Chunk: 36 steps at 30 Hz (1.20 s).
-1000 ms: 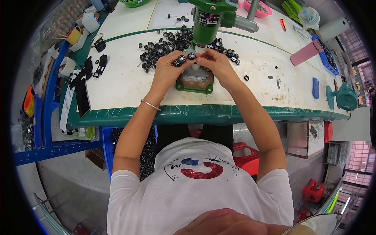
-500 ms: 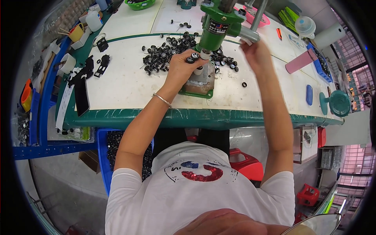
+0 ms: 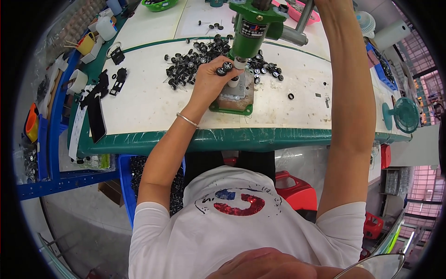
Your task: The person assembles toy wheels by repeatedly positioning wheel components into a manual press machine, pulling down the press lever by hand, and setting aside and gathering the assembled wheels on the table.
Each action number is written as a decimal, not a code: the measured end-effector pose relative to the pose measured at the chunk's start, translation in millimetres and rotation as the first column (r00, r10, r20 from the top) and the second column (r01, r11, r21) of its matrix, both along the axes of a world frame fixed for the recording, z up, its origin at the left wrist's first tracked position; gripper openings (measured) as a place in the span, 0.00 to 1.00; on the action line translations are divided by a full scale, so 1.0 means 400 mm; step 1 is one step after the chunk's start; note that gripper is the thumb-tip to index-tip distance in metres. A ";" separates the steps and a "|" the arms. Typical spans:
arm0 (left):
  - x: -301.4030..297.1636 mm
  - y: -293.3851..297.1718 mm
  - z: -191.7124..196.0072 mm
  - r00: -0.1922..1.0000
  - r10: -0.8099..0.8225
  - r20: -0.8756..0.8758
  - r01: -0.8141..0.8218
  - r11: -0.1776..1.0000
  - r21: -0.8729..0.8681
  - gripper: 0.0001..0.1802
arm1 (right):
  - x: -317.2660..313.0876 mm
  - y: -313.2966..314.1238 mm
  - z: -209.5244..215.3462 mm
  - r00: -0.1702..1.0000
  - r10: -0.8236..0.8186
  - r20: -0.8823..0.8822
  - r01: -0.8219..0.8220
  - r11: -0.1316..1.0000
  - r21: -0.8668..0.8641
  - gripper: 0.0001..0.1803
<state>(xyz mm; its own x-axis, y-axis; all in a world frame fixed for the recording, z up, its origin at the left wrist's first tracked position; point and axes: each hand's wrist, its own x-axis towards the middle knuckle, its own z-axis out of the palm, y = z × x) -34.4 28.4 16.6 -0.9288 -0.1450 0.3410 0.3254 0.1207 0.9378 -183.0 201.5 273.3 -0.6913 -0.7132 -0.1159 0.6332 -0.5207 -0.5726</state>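
My left hand [image 3: 211, 83] rests at the base of a green hand press [image 3: 251, 29], its fingers closed on a small axle with two black wheels [image 3: 223, 69] held under the press head. My right arm reaches up to the press's grey lever [image 3: 304, 16]; the right hand itself is cut off by the top edge of the picture. The press stands on a green base plate [image 3: 231, 108]. A heap of several small black wheels [image 3: 193, 63] lies just behind my left hand on the white table [image 3: 153, 102].
Black plastic parts [image 3: 100, 88] lie at the table's left edge, with cups and a white jug [image 3: 106, 28] beyond. A teal fan [image 3: 403, 115] stands at the right. A blue bin of black parts [image 3: 127, 172] sits under the table, a red stool [image 3: 297, 188] beside my body.
My right hand left the press base and rose to the lever, now out of the picture. My left hand stayed at the base with the wheel axle.
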 end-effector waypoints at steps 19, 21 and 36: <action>0.011 0.020 -0.001 0.971 0.233 -0.050 -0.238 0.927 -0.290 0.12 | 0.287 -0.026 -0.135 -0.036 -0.680 -0.732 0.544 0.601 -0.585 0.10; 0.029 0.013 -0.002 0.966 0.255 0.031 -0.240 0.939 -0.246 0.11 | 0.311 -0.039 -0.147 -0.077 -0.733 -0.676 0.465 0.574 -0.674 0.09; 0.004 0.010 -0.023 0.984 -0.016 0.178 -0.068 0.888 0.456 0.14 | 0.071 -0.044 -0.049 0.360 -0.525 -0.771 0.691 0.705 -0.157 0.14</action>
<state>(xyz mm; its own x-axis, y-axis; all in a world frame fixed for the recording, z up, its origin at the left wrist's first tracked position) -32.7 32.5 7.4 -0.9604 -0.2706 0.0663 0.1572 -0.3298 0.9309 -154.6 183.9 253.7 -0.8147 -0.0848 0.5736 -0.4906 -0.4265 -0.7599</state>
